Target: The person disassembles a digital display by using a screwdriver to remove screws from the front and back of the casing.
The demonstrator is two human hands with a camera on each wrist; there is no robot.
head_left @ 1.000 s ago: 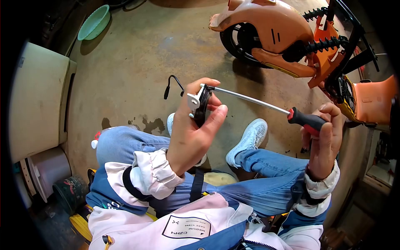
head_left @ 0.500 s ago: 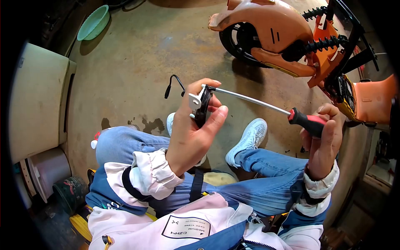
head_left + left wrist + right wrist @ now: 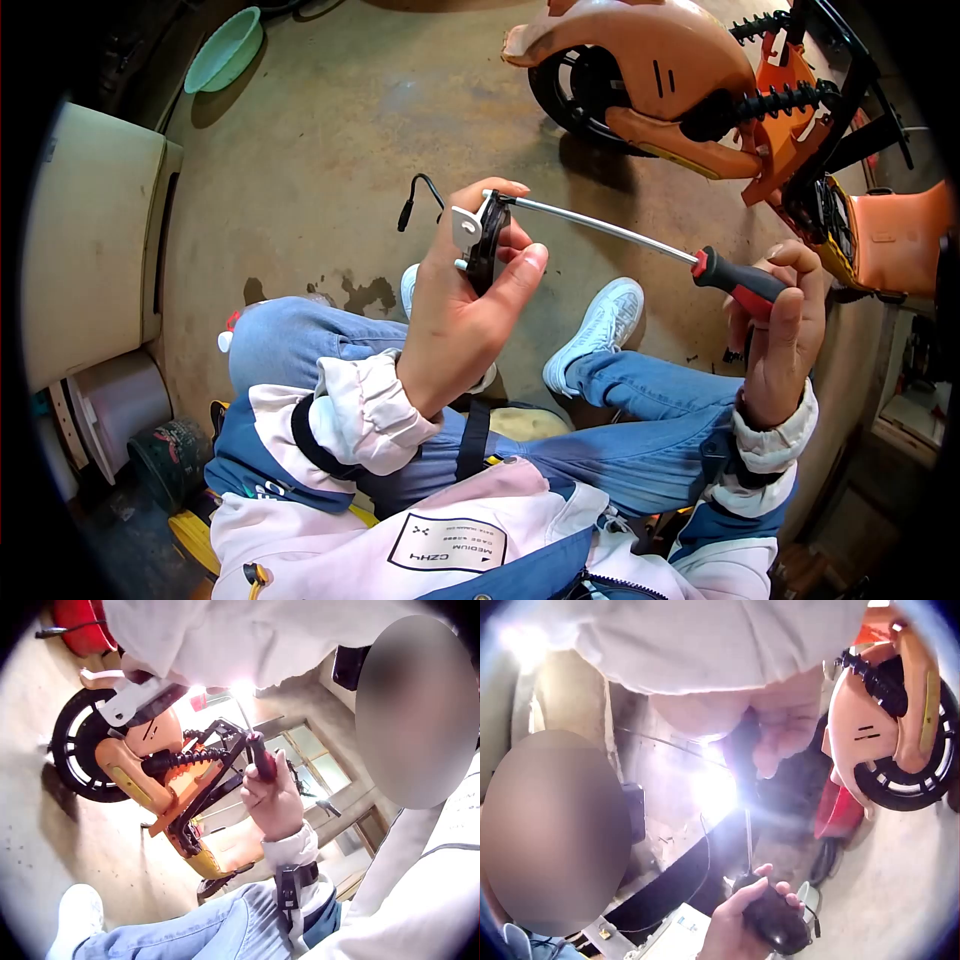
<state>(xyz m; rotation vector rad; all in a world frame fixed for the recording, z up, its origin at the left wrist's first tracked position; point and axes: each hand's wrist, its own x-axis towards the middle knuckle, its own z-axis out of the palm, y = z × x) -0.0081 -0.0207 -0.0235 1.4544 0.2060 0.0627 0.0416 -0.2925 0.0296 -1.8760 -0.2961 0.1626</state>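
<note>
My left hand (image 3: 450, 320) holds up a rounded black part (image 3: 487, 250) between thumb and fingers in the head view. A white bracket (image 3: 466, 228) sits on its left side, and a thin black cable (image 3: 428, 184) with a plug hangs out behind the hand. The right wrist view shows the part's smooth, glossy black face (image 3: 780, 919). In my right hand (image 3: 778, 345) is a screwdriver (image 3: 742, 282) with a black and red handle, gripped by thumb and fingers. Its long shaft slants up to the left, the tip at the part's upper end beside the bracket.
An orange scooter (image 3: 660, 75) with black wheel and springs stands at the upper right. A pale green basin (image 3: 225, 50) lies at the back left, and a cream cabinet (image 3: 90, 240) stands at the left. My legs and white shoes (image 3: 600, 330) are below the hands.
The screwdriver handle has turned in my right hand, its red stripe shifting from the lower side to the upper side and back. The black part stays in my left hand almost unmoved.
</note>
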